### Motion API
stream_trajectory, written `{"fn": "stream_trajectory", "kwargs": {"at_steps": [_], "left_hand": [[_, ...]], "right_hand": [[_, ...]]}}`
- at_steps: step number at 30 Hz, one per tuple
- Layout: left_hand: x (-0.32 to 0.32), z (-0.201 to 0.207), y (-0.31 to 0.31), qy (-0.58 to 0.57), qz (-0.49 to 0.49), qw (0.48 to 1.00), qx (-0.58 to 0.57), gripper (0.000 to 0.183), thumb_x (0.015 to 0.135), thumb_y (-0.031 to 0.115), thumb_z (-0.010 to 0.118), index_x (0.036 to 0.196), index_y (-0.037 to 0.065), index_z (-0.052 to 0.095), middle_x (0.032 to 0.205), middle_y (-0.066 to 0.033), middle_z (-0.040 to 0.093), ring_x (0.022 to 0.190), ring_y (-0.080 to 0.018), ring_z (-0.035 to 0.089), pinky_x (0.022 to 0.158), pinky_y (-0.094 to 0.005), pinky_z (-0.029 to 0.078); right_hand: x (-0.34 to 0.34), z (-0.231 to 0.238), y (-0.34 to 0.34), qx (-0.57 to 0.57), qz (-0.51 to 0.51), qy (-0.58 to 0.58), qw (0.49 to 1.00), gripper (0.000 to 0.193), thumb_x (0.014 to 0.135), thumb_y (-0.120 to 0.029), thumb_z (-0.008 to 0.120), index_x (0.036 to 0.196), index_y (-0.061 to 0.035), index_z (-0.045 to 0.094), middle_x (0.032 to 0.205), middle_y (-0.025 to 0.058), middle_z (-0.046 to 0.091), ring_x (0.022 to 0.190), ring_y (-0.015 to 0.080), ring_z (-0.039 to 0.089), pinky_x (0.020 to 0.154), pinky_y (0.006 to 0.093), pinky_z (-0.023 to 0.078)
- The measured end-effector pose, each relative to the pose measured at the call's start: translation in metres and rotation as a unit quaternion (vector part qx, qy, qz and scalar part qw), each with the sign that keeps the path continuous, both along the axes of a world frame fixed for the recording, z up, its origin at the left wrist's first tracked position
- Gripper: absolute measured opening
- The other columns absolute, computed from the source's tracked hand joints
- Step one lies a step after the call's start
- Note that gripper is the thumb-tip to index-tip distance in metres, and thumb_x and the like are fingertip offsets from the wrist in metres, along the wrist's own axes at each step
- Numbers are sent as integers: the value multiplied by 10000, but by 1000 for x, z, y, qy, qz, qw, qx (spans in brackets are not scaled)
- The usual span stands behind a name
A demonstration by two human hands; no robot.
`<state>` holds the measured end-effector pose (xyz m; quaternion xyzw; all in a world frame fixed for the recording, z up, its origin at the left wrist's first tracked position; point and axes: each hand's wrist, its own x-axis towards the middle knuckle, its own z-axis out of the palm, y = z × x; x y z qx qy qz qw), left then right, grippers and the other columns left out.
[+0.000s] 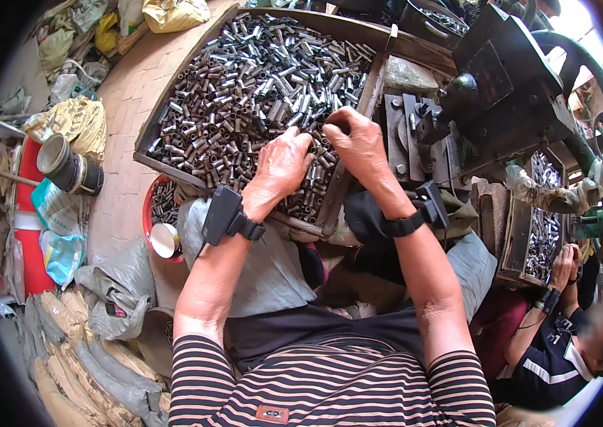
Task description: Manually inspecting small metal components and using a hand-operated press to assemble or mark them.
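A wooden tray point(175, 84) in front of me is heaped with small metal tubes point(205, 135), bright silver at the back right and darker brown at the left and front. My left hand point(280, 165) is over the front part of the heap, its fingers curled and thumb and forefinger pinched together. Just right of it, my right hand point(360, 146) hovers by the tray's right wall, fingers bent in toward the thumb. Whatever lies between the fingertips of either hand is too hidden to name. Both wrists wear black straps with a small box.
A dark press machine point(508, 92) with a large handwheel stands at right. Below the tray's left corner sits a red bucket point(150, 213) of tubes. Sacks point(95, 363) lie at lower left. At far right, a co-worker's hands point(565, 265) are beside another tray point(518, 238).
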<state>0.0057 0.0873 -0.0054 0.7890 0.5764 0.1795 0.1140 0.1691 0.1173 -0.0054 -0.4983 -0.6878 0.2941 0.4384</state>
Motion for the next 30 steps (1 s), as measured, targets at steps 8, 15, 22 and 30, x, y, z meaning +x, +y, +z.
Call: {"fn": "stream_trajectory", "kwargs": {"at_steps": [8,15,22,30], "left_hand": [[-1,3,8,41,-9,999,-12,157,794,166,645,898,60,595,940,-151,591,881,-362,608,750,-460,496],[-15,14,-10,-547,31,800,-246,88,868,118,603,933,59,612,834,-14,631,745,-93,628,554,-199,472],[-11,27,-45,-693,61,677,-241,173,902,63,530,1071,47,567,880,-32,641,769,-118,645,619,-238,542],[4,21,-59,-677,53,687,-257,169,910,122,581,1050,33,612,854,-24,648,698,-96,623,593,-213,517]], "right_hand": [[30,7,-36,-119,20,234,965,151,850,-82,628,973,4,606,768,14,624,654,70,586,581,216,466],[36,21,-65,-176,25,315,932,112,882,-107,618,912,-3,591,779,17,602,641,78,582,589,228,488],[24,23,-83,-198,48,355,912,100,891,-97,595,917,-1,579,774,32,599,636,89,583,595,229,491],[23,22,-91,-195,47,375,905,102,899,-91,583,939,2,573,790,31,601,642,91,592,606,231,508]]}}
